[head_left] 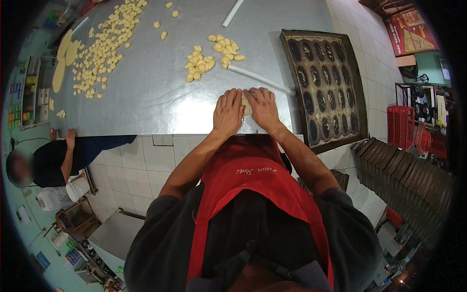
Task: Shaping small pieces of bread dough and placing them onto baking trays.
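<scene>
The left hand [227, 113] and the right hand [264, 110] lie over a flat dough piece [246, 105], near the metal table's [160, 92] front edge; whether either grip pinches it, I cannot tell.

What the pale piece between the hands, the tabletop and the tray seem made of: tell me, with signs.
Pale piece: likely dough, matt and yellowish like the nearby lumps.
Tabletop: probably sheet metal, smooth and shiny, from its grey colour and bright reflections.
Tray: likely metal, dull, going by its thin, dark rim.
</scene>
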### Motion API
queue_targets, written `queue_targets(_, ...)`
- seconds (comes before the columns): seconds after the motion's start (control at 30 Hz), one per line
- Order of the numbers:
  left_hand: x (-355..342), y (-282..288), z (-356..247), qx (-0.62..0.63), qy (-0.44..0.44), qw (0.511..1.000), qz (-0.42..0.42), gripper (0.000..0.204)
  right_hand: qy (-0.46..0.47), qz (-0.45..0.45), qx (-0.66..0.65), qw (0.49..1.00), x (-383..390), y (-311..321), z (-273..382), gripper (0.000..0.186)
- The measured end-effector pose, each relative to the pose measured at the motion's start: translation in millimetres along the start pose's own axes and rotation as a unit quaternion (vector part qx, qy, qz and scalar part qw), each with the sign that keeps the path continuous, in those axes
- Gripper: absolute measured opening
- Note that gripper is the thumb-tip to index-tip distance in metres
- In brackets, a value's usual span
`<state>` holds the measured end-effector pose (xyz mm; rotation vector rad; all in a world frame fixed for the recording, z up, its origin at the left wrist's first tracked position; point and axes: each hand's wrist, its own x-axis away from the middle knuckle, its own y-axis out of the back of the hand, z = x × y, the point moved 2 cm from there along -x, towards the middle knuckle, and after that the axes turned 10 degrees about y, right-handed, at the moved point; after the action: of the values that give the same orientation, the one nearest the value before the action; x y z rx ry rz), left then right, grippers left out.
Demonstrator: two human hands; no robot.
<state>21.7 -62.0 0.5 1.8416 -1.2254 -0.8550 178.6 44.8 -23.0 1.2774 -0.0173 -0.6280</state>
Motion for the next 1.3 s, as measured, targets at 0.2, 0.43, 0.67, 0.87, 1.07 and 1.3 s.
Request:
queue_targets(0.2, 44, 1, -2, -0.01, -0.065, 0.996, 0.065, 0.052, 0.074, 0.077, 0.018, 0.994, -10, 25, 36, 0.048)
queue_targets(0.43, 13, 31, 49, 0.176, 0.112, 0.978, 0.017, 0.032, -0.094, 0.06, -0.157, 0.981, -83, -5, 55, 0.059)
queue_targets(0.67, -68, 70, 159, 0.023, 0.212, 0.961, -0.174, 0.039, 0.002, 0.067, 0.018, 0.998, -63, -21, 75, 0.072)
queue_targets(0.87, -44, 89, 216, 0.214, 0.366, 0.876, -0.231, 0.039, -0.061, 0.13, -0.161, 0.977, -83, -12, 51, 0.056)
queue_targets(1.07, 14, 105, 212, 0.253, 0.315, 0.897, -0.178, 0.02, -0.04, 0.013, -0.166, 0.985, -16, 26, 21, 0.031)
queue_targets(1.3, -9, 42, 94, 0.439, 0.344, 0.83, -0.01, 0.026, -0.166, -0.442, -0.17, 0.865, -100, 102, -119, 0.032)
